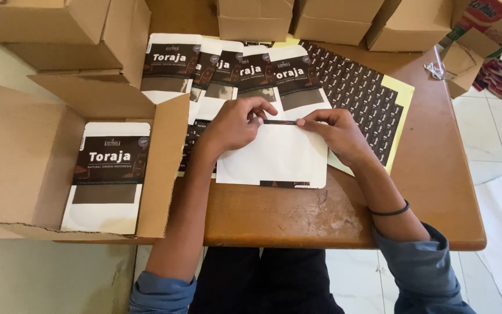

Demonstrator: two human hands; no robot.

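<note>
In the open carton [24, 157] (left of both hands [289, 128]), one labelled white pouch [108, 174].

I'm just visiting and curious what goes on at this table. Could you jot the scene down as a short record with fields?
Left hand: pinches one end of a thin dark sticker strip
Right hand: pinches the strip's other end
Under the hands: blank white pouch, lying flat
Behind it: row of labelled pouches, overlapping
Sticker sheet: dark labels on yellow backing, right of the row
Open cardboard box: at the left, holds a labelled pouch
Surface: wooden table
</note>
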